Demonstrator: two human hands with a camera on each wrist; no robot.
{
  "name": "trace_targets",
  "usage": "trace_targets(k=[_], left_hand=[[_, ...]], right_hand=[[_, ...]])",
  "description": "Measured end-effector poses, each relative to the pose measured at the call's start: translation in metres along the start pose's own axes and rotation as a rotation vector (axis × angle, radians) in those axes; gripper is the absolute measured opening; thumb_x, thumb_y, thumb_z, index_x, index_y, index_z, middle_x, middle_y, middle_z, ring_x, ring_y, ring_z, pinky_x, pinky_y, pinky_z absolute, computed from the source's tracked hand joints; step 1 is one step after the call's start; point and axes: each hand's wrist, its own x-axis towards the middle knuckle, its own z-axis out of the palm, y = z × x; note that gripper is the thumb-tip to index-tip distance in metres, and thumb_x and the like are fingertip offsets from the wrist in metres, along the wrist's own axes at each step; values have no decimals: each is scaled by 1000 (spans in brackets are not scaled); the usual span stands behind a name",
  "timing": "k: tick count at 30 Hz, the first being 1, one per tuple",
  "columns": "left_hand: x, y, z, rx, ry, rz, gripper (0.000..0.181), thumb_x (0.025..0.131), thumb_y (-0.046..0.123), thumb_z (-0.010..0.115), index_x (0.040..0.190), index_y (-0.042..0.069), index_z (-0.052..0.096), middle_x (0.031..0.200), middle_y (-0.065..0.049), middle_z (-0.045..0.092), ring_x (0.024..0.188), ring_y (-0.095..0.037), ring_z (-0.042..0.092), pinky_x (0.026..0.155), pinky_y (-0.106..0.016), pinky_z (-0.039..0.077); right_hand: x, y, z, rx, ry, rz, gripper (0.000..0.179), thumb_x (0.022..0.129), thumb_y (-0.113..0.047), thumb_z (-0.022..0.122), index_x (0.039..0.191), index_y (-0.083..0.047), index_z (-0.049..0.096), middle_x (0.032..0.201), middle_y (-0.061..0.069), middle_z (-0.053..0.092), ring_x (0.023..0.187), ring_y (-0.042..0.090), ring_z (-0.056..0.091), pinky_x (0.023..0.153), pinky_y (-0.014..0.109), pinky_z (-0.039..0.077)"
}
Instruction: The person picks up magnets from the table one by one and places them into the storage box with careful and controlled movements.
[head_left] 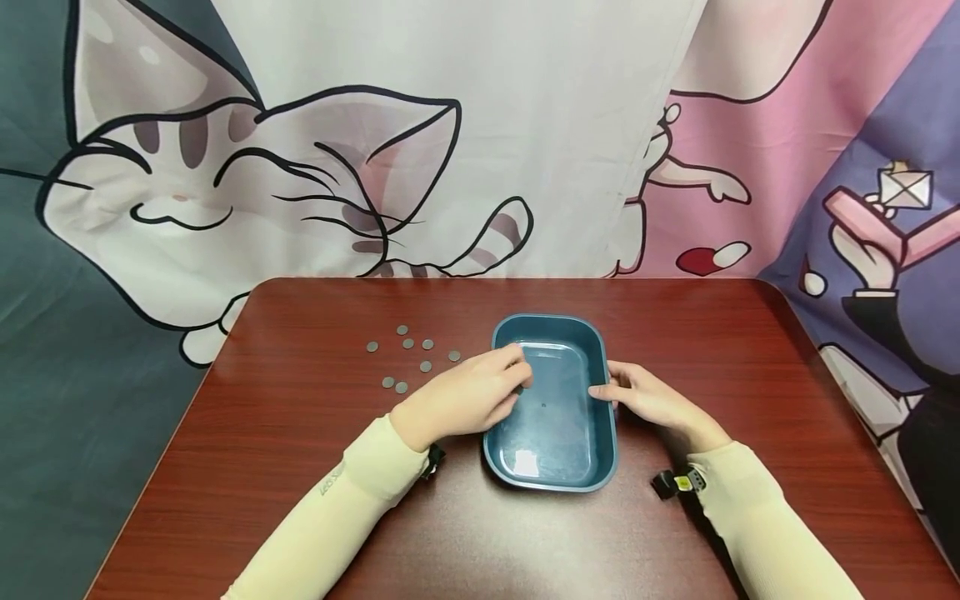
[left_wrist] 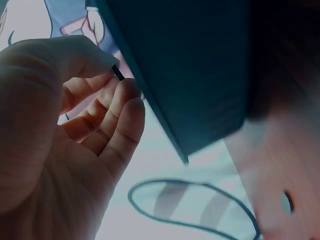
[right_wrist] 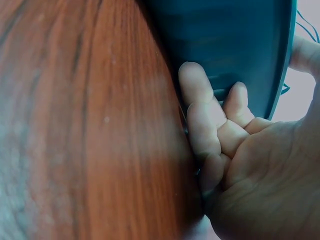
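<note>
My left hand (head_left: 480,387) is over the left rim of a blue plastic box (head_left: 551,454). In the left wrist view its thumb and fingertip pinch a thin dark disc seen edge-on, likely a coin (left_wrist: 118,72), just beside the box wall. My right hand (head_left: 637,396) grips the box's right wall, thumb over the rim and fingers against the outside, as the right wrist view shows. No coin can be made out on the box floor. Several small grey coins (head_left: 426,367) lie scattered on the table, left of the box.
The reddish-brown wooden table (head_left: 675,325) has rounded far corners. Behind its far edge hangs a printed cartoon curtain (head_left: 570,150). A small black wrist camera (head_left: 666,483) sits by the right sleeve.
</note>
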Motion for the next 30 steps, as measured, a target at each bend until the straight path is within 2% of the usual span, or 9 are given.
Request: trace_targets(k=[8, 13, 18, 23, 30], left_hand=[[17, 21, 21, 96, -115, 34, 7, 101, 16, 60, 106, 15, 64, 97, 1, 58, 83, -12, 59, 83, -24, 52], [22, 30, 35, 135, -170, 85, 13, 101, 14, 59, 106, 19, 69, 94, 2, 59, 78, -12, 60, 76, -22, 51], [24, 39, 49, 181, -226, 85, 16, 96, 11, 62, 101, 23, 71, 92, 3, 59, 75, -13, 63, 72, -23, 52], [25, 45, 58, 234, -241, 63, 20, 92, 11, 65, 102, 26, 72, 93, 3, 58, 74, -14, 63, 68, -25, 54], [25, 49, 62, 273, -234, 47, 20, 93, 16, 64, 111, 24, 69, 102, 3, 60, 81, -14, 65, 75, -27, 57]], right_hand=[[0, 0, 0, 15, -11, 6, 27, 101, -22, 64, 114, 1, 61, 70, 2, 54, 66, 15, 57, 64, 29, 48], [0, 1, -1, 12, -13, 5, 30, 101, -24, 64, 118, 1, 61, 70, 1, 54, 66, 15, 57, 65, 29, 48], [0, 1, -1, 21, -20, 6, 34, 101, -24, 64, 124, 1, 60, 71, 0, 54, 67, 14, 57, 65, 29, 48], [0, 1, -1, 26, -27, 7, 37, 102, -25, 63, 128, 1, 60, 71, -1, 56, 67, 13, 57, 66, 28, 48], [0, 1, -1, 16, -25, 7, 38, 102, -26, 63, 128, 1, 59, 72, -1, 57, 68, 12, 57, 66, 28, 48]])
